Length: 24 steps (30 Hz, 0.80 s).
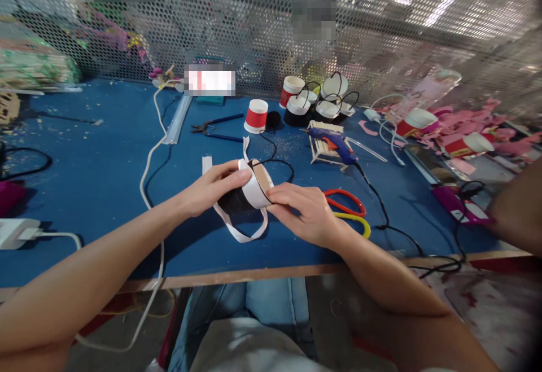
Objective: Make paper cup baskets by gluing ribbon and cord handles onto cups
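Tilted on its side above the table is a paper cup (pixel 254 190) with a black lower part and a white band near its rim. My left hand (pixel 220 183) is closed around it from the left, thumb on the white band. At the right, fingers of my right hand (pixel 302 211) pinch the cup's rim, where a thin black line runs along the edge; what exactly lies under the fingertips is hidden. White ribbon (pixel 243 236) loops below the cup. A black cord (pixel 284 162) trails from near the cup to a dark ball of cord (pixel 273 119).
Behind the cup lie pliers (pixel 207 127), a red-and-white cup (pixel 256 117) and several black-and-white cups (pixel 327 109). A blue glue gun (pixel 334 141) rests on a small wooden rack. Red-handled (pixel 349 200) and yellow loops sit by my right hand. A white cable (pixel 148 171) crosses the left side.
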Each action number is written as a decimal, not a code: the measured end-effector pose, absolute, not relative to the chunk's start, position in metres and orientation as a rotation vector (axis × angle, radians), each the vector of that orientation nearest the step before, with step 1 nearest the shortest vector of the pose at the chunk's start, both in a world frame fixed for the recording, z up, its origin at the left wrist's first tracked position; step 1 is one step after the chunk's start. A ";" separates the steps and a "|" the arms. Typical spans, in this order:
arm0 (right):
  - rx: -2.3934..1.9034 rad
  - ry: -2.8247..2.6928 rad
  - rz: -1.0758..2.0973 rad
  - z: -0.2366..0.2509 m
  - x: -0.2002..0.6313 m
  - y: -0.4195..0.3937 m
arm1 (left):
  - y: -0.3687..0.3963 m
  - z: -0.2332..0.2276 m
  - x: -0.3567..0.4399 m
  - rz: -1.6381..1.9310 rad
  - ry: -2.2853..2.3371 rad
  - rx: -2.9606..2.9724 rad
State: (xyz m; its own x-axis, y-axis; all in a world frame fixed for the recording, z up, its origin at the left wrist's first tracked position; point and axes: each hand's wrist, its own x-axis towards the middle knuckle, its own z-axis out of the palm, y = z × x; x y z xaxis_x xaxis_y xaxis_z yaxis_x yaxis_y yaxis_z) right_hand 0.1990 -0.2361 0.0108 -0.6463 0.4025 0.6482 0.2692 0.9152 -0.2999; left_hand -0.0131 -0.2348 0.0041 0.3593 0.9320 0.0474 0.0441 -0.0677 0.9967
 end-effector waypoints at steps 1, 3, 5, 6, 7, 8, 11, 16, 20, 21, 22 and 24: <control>-0.505 -2.300 0.236 0.011 0.198 -0.236 | -0.236 0.006 -0.013 0.974 1.012 1.555; -0.568 -2.286 0.288 0.011 0.197 -0.237 | -0.239 0.008 -0.012 1.008 1.137 1.789; -0.617 -2.280 0.372 0.011 0.196 -0.239 | -0.242 0.009 -0.010 1.017 1.214 1.974; -0.638 -2.277 0.419 0.011 0.195 -0.240 | -0.243 0.009 -0.009 1.018 1.236 2.038; -0.660 -2.272 0.467 0.011 0.195 -0.241 | -0.245 0.008 -0.008 1.027 1.251 2.084; -0.681 -2.265 0.514 0.011 0.194 -0.241 | -0.246 0.008 -0.007 1.040 1.262 2.118; -0.731 -2.234 0.647 0.012 0.193 -0.243 | -0.249 0.006 -0.004 1.098 1.288 2.189; -0.787 -2.171 0.737 0.013 0.191 -0.245 | -0.249 0.002 -0.002 1.154 1.339 2.225; -0.815 -2.164 0.622 0.010 0.190 -0.245 | -0.250 0.001 -0.001 1.356 1.323 2.338; -0.821 -2.168 0.600 0.009 0.190 -0.245 | -0.251 0.002 -0.001 1.425 1.319 2.372; -0.828 -2.172 0.583 0.008 0.190 -0.245 | -0.252 0.004 -0.001 1.480 1.318 2.400; -0.842 -2.181 0.548 0.006 0.190 -0.244 | -0.255 0.007 -0.001 1.528 1.323 2.431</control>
State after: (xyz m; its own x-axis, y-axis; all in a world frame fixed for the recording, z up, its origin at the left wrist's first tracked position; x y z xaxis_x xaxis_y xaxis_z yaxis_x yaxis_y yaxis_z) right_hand 0.1898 -0.2442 0.0058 -0.5245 0.7074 0.4738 0.3993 0.6959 -0.5969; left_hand -0.0012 -0.2547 0.0067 0.1830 0.6339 0.7515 0.6529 -0.6498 0.3891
